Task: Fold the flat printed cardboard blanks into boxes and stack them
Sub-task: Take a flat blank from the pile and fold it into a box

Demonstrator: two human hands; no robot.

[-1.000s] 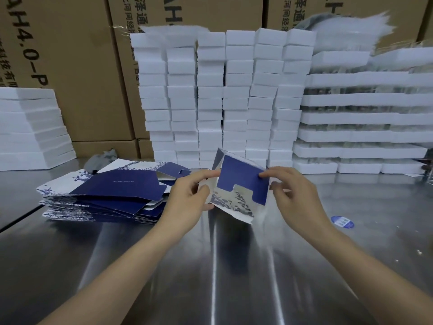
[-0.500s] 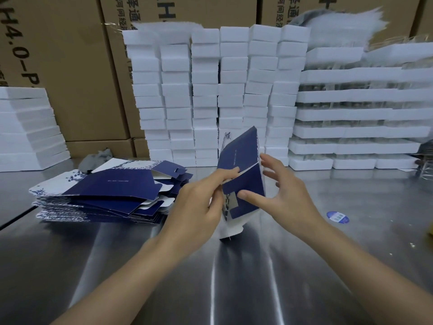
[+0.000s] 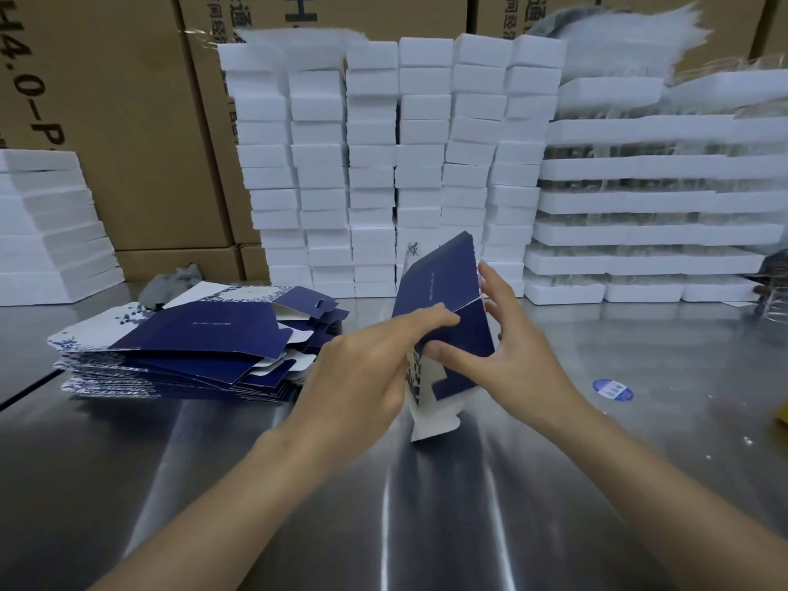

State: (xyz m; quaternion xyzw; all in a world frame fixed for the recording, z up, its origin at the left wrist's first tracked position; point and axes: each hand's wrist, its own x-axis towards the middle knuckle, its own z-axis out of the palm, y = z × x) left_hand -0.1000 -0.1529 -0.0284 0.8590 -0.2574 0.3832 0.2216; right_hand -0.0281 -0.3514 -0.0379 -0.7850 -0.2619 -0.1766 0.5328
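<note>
A: The left hand [image 3: 362, 368], what does it have?
B: It holds the box [image 3: 443, 292]. The forefinger lies along the fold on top and the other fingers are curled at the left side of the box. The thumb I cannot see.
A: And the right hand [image 3: 518, 356]?
B: It is wide open, the fingers straight and spread at the right edge of the box. Its thumb presses on the dark blue panel that faces the person.
A: Where is the box exactly?
B: In the middle of the table [image 3: 383, 526], between both hands. It stands on end and is only half formed. One blue panel points up and away, and a white flap at the bottom reaches down to the steel.
A: The other blanks?
B: A pile of flat blanks [image 3: 192, 347] lies toward the left edge of the table, near the left hand but apart from it. The pile is not very even.
A: What more is there?
B: Along the far edge stand white foam blocks [image 3: 371, 164] in tall columns, and right of them white trays [image 3: 639, 172] in layers. A grey cloth [image 3: 175, 279] lies behind the pile. A round blue sticker [image 3: 612, 390] is on the steel toward the right edge. Brown cartons [image 3: 128, 121] stand behind everything.
</note>
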